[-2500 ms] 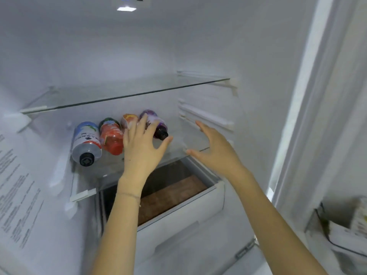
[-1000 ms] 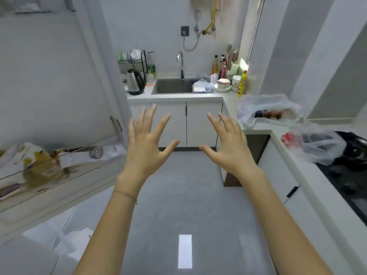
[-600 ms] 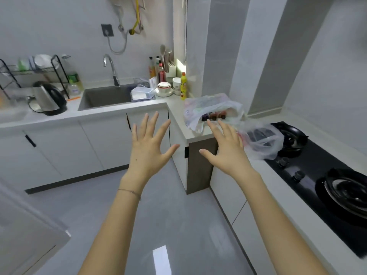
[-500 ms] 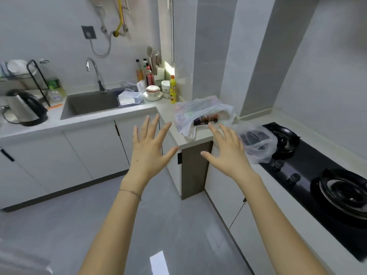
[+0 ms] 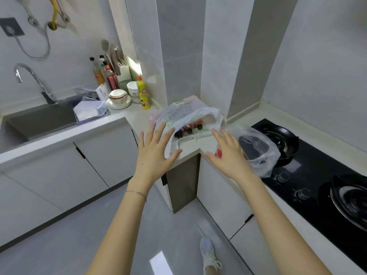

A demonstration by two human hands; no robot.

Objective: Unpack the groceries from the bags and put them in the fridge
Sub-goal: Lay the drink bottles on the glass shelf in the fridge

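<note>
Printed grocery bag [image 5: 178, 110] with small bottles [image 5: 188, 129] inside sits on the white counter [image 5: 135, 118] corner, and a clear bag [image 5: 266, 155] lies at its 3 o'clock by the black hob [image 5: 317, 165]. At its 6 o'clock the left grip [image 5: 154, 155] and right grip [image 5: 228, 157] hover spread wide, holding nothing. Sink [image 5: 39, 122] is way over at 9 o'clock.

The printed bag [image 5: 184, 114] lies open toward the countertop [image 5: 135, 117] edge, so it is reachable from the front. A tiled column [image 5: 182, 56] stands close behind, and the clear bag [image 5: 264, 161] is just to its right.
</note>
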